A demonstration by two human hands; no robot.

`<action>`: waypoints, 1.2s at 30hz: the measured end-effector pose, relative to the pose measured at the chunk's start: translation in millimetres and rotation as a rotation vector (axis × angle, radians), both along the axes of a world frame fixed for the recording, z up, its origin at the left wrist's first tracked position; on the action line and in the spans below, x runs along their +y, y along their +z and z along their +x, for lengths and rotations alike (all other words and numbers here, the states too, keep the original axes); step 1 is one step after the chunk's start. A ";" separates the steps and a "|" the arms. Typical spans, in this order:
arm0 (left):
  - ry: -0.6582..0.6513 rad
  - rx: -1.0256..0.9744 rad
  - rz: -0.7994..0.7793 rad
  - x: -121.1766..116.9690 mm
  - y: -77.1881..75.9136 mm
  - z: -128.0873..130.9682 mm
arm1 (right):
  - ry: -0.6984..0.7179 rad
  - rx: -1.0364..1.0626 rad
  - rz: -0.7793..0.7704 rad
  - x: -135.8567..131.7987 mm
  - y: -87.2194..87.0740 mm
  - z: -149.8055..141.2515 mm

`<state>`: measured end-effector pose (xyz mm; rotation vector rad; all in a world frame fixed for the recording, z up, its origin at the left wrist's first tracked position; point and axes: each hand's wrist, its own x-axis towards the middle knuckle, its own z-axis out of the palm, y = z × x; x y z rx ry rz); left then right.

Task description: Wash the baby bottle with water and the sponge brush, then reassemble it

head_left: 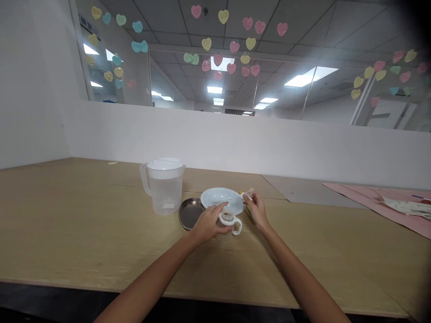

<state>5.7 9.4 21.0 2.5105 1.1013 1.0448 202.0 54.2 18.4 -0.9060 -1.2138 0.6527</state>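
Observation:
My left hand (209,222) wraps its fingers round a small clear cup with a white handle (230,221) standing on the wooden table (84,224). My right hand (256,207) is closed in a pinch on a small packet (248,194) with a thin stick reaching left over the cup. Just behind the cup lies a pale blue plate (220,198). A round metal lid (190,213) lies flat to the left of my left hand.
A clear plastic pitcher (164,185) with a white rim stands at the left of the plate. A pink mat (387,202) with some items lies at the far right. A white partition (235,139) bounds the table's far edge.

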 end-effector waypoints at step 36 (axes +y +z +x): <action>-0.005 0.062 0.077 1.3 -2.0 0.4 | -0.198 -1.049 0.251 -9.8 -3.8 -0.2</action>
